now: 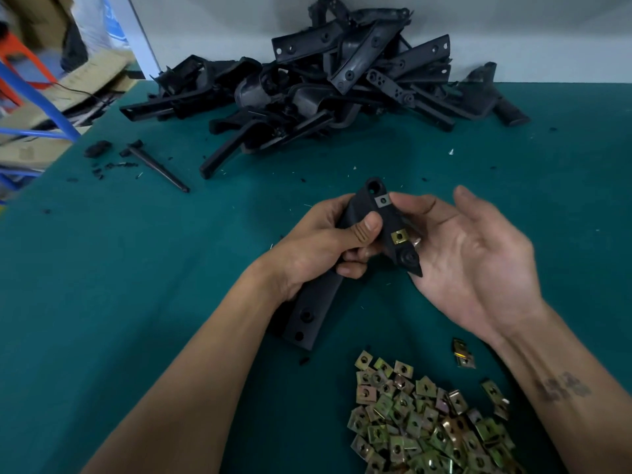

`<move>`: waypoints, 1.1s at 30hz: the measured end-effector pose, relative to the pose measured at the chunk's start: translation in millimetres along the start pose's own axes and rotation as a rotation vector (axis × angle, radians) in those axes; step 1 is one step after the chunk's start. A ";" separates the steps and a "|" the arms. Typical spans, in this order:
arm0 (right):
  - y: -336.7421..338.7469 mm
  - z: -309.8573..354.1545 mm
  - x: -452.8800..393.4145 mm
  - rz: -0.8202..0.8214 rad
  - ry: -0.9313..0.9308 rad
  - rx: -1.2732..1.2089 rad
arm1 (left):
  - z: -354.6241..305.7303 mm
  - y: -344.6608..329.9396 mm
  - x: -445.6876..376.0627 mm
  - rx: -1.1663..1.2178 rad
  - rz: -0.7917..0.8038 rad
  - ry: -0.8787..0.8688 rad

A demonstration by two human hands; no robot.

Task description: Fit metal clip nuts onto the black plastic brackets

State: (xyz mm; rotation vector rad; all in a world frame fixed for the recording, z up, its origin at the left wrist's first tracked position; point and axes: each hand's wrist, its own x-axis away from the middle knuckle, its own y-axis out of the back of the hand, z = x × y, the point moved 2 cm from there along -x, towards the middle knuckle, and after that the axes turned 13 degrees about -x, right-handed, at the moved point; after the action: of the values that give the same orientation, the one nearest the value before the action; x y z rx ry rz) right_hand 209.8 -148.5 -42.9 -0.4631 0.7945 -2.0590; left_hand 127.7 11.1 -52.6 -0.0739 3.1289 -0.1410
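Bracket (362, 234) gripped by left hand (318, 248); right hand (478, 261) slack; clip nuts (420, 425) near.

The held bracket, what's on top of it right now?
Two clip nuts sit on the bracket: a grey one and a gold one. The left thumb covers part of its face.
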 end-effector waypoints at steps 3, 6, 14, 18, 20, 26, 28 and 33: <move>1.2 -1.8 -2.5 0.058 -0.007 0.083 | -4.0 -2.3 -3.0 0.056 -0.183 -0.053; -12.4 -6.5 -3.2 -0.012 0.057 0.384 | -19.0 -5.9 -3.9 0.180 -0.565 -0.171; -56.4 17.3 72.9 -0.364 0.377 0.597 | -54.6 -88.9 4.9 0.122 -0.468 -0.287; -25.0 35.7 172.3 -0.718 0.609 0.264 | -45.9 -192.4 22.6 -0.299 -0.071 -0.305; -4.1 32.8 234.3 -0.772 0.591 0.122 | -42.5 -250.8 36.0 -0.379 0.074 -0.324; 65.6 22.1 391.1 -1.147 0.727 -0.192 | 22.2 -415.0 65.8 -0.722 0.485 -0.232; 106.7 14.5 431.9 -1.426 0.722 -0.216 | 51.1 -459.9 80.0 -0.888 0.699 -0.166; 188.6 -4.8 529.1 -1.862 0.632 -0.284 | 111.2 -522.2 108.4 -0.973 1.144 0.077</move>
State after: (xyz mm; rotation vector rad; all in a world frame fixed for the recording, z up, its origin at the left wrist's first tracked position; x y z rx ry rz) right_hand 20.2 -664.5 -157.9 -0.9077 1.1968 -3.9617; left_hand 45.1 -523.6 -117.0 1.5942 2.4219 1.3040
